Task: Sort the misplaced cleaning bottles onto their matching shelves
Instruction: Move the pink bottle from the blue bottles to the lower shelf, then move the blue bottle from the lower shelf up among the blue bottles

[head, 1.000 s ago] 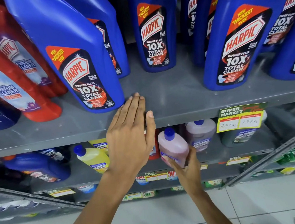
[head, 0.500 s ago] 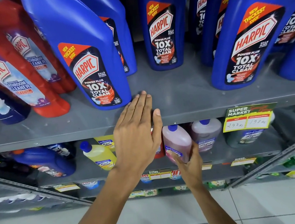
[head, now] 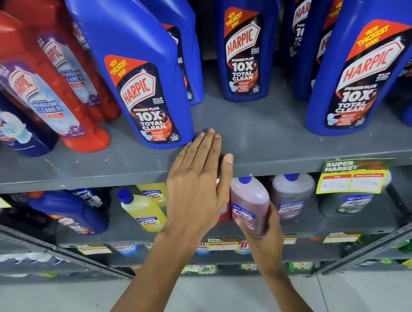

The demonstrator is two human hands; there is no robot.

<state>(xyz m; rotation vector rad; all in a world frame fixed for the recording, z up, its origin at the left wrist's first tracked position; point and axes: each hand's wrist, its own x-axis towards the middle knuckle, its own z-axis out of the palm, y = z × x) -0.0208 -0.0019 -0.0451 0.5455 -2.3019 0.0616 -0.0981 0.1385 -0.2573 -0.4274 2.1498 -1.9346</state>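
Over the last second the view has drawn closer and tipped up toward the upper shelf (head: 261,129), so the blue Harpic bottles loom larger, while the two hands have barely shifted against the shelving. The left hand (head: 198,190) still lies flat and open over the front lip of that shelf, fingers extended toward twelve o'clock, their tips just beside the base of the nearest blue Harpic bottle (head: 140,86) without clearly touching it; it holds nothing. The right hand (head: 264,228) stays closed around the lower body of a pink Lizol bottle (head: 250,202) with a blue cap, which now sits a little further in under the shelf edge, on or just above the lower shelf (head: 121,232); whether its base has touched down cannot be told. That suggests the pink bottle is being set among its own kind: a second pinkish Lizol bottle (head: 292,194) stands just beside it at three o'clock, and a yellow Lizol bottle (head: 143,211) stands further off at nine o'clock. Relative to the grip, the bottle rises toward twelve o'clock out of the right palm, with the cap well clear of the fingers. The placement looks nearly finished, though release has not happened. A blue Harpic bottle lying on its side (head: 70,215) at far nine o'clock on the lower shelf may be another misfit.
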